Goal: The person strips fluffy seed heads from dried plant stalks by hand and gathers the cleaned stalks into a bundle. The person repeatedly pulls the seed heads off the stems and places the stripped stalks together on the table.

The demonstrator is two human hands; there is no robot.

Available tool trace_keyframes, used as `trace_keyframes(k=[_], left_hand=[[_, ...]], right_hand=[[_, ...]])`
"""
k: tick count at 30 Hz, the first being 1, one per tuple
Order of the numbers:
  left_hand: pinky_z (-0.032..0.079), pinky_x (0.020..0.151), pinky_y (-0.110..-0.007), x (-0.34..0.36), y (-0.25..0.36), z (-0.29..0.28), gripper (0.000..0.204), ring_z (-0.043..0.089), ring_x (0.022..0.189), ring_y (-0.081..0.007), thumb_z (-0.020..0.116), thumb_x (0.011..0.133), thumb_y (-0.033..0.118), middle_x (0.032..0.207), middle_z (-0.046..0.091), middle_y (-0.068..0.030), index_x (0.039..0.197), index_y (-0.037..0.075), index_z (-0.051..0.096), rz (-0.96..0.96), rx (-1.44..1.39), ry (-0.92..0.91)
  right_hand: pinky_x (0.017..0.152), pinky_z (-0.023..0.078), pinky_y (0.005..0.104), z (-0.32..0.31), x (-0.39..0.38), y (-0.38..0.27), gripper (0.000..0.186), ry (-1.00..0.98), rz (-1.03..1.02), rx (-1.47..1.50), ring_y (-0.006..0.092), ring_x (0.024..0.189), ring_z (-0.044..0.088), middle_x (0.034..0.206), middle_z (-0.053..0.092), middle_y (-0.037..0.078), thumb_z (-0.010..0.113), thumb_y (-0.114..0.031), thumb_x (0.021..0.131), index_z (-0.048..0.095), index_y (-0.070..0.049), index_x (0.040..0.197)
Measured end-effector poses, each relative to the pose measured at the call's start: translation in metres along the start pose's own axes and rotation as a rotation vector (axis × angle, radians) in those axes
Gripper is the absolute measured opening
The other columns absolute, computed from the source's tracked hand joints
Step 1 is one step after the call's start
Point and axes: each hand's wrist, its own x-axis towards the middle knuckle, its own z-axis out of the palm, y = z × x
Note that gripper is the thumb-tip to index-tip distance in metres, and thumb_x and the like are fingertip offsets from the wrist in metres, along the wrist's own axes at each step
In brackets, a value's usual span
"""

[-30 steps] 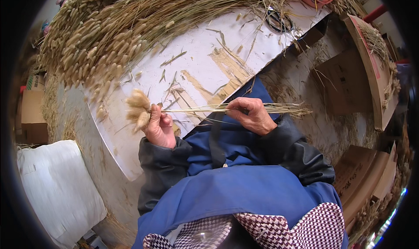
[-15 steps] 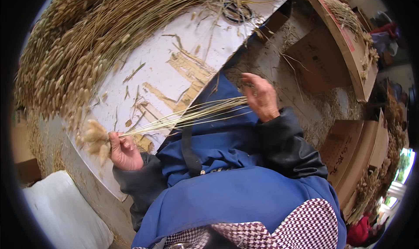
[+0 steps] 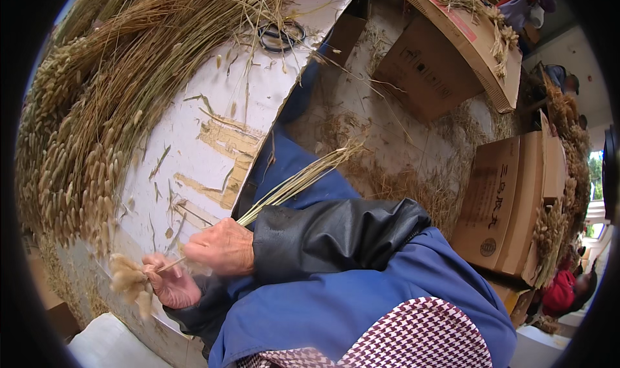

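Tan bunny-tail grass bunch [image 3: 129,277], heads at 8 o'clock, stems running toward centre. Left hand [image 3: 173,286]: fingers pinched just below heads. Right hand [image 3: 223,246]: fingers curled tight round stems.

The right arm [image 3: 342,235] crosses the body toward the left, elbow bent, forearm nearly level. The right hand [image 3: 221,246] is curled in a fist, its back upward, just beside the left hand [image 3: 175,285], whose fingers [image 3: 154,260] bend inward, palm partly showing.
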Motion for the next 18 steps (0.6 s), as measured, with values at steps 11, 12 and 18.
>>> trace_keyframes(k=[11, 12, 18], left_hand=[[0.024, 0.027, -0.023, 0.007, -0.001, 0.010, 0.043, 0.024, 0.039, -0.0099, 0.030, 0.098, 0.040, 0.064, 0.034, -0.0024, 0.072, 0.007, 0.038, -0.316, -0.268, -0.155], [0.017, 0.027, -0.022, 0.005, -0.001, 0.008, 0.046, 0.015, 0.036, -0.0092, 0.030, 0.097, 0.042, 0.055, 0.027, 0.0004, 0.065, 0.009, 0.033, -0.311, -0.222, 0.020], [0.014, 0.032, -0.024, 0.012, 0.014, -0.019, 0.052, 0.014, 0.038, -0.0097, 0.027, 0.098, 0.044, 0.051, 0.022, 0.0003, 0.057, 0.011, 0.029, -0.276, -0.350, -0.039]], right_hand=[[0.054, 0.045, 0.0399, 0.000, -0.003, 0.006, 0.015, -0.203, 0.055, 0.143, 0.0302, 0.068, 0.060, 0.073, 0.057, 0.011, 0.057, -0.011, 0.070, 0.047, -0.005, 0.080], [0.054, 0.045, 0.0398, -0.001, -0.006, 0.010, 0.014, -0.202, 0.052, 0.083, 0.0299, 0.068, 0.060, 0.072, 0.057, 0.011, 0.057, -0.012, 0.072, 0.047, -0.005, 0.079], [0.050, 0.042, 0.0377, -0.036, -0.048, 0.055, 0.024, -0.159, 0.182, -0.318, 0.0248, 0.057, 0.058, 0.058, 0.054, 0.004, 0.061, -0.028, 0.078, 0.046, -0.012, 0.068]])
